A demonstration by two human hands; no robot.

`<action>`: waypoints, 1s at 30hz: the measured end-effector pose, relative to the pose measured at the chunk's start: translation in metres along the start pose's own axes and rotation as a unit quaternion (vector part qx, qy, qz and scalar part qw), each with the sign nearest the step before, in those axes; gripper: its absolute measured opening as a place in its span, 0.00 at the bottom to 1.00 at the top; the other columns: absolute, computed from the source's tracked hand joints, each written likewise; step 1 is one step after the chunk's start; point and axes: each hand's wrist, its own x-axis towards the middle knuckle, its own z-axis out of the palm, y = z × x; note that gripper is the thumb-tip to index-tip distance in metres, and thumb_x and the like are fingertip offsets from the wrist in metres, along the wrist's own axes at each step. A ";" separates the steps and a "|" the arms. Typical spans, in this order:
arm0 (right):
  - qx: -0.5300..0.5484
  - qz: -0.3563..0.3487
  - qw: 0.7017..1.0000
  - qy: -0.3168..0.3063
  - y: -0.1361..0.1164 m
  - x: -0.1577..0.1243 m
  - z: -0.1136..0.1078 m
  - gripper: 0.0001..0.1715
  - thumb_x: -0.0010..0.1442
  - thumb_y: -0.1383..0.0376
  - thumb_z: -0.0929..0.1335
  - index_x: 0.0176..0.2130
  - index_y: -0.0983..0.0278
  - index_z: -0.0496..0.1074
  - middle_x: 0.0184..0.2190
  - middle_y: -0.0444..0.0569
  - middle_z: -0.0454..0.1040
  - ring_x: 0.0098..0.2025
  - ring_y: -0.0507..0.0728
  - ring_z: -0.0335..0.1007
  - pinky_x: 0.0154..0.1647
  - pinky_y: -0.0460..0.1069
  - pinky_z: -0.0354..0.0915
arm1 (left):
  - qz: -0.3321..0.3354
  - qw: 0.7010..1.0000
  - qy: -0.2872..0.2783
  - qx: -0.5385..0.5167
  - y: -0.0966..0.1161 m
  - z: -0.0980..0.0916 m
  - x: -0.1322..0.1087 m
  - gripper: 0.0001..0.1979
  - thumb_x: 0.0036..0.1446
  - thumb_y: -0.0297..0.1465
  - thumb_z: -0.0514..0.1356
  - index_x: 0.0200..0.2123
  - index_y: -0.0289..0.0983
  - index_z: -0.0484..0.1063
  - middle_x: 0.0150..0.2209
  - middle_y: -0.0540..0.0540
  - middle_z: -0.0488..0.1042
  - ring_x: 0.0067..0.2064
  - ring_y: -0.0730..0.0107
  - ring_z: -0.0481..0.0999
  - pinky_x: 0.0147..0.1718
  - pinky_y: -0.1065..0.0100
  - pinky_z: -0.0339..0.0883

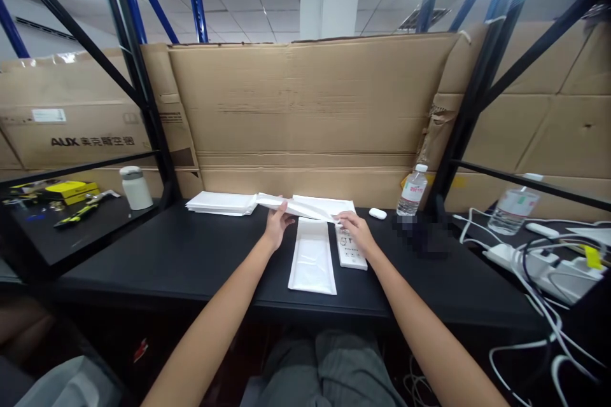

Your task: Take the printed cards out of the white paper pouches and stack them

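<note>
A flat white packet [305, 208] is held up at a slant just above the table, spanning my two hands. My left hand [277, 226] grips it near its left part, thumb on the near side. At its right end, the fingers of my right hand [356, 233] are closed on the edge. Below my right hand lies a white printed box [352, 255], partly covered by the fingers. A translucent white sleeve [312, 264] lies flat between my forearms. Further back rest a stack of white packets [222, 203] on the left and another white packet [329, 205] behind the held one.
The black table [191, 254] backs onto a cardboard panel [305, 102]. On the right stand a water bottle [412, 192] and a small white case [377, 213]. Black rack posts [461, 133] flank the table. White cables and a power strip [539, 267] lie far right.
</note>
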 end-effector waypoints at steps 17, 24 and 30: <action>-0.159 -0.102 0.980 -0.055 0.000 -0.004 0.003 0.10 0.53 0.63 0.67 0.33 0.59 0.79 0.47 0.51 0.72 0.48 0.60 0.66 0.50 0.57 0.64 | -0.005 0.999 -0.035 -0.022 0.003 0.005 -0.005 0.31 0.51 0.41 0.66 0.57 0.45 0.60 0.44 0.46 0.74 0.35 0.71 0.73 0.24 0.73 0.63; -0.149 -0.129 0.980 -0.012 -0.003 -0.002 0.001 0.12 0.52 0.67 0.64 0.32 0.59 0.78 0.54 0.50 0.68 0.48 0.59 0.65 0.54 0.59 0.61 | -0.066 0.994 -0.081 -0.044 0.004 0.009 -0.007 0.22 0.53 0.43 0.64 0.48 0.40 0.68 0.43 0.45 0.75 0.32 0.71 0.73 0.23 0.73 0.64; -0.190 -0.183 0.963 -0.059 -0.003 -0.003 0.001 0.09 0.49 0.70 0.66 0.26 0.60 0.76 0.54 0.50 0.67 0.48 0.61 0.64 0.55 0.59 0.60 | -0.132 0.981 -0.139 -0.033 0.002 0.012 -0.011 0.19 0.54 0.41 0.64 0.44 0.35 0.72 0.45 0.40 0.75 0.33 0.71 0.74 0.25 0.72 0.69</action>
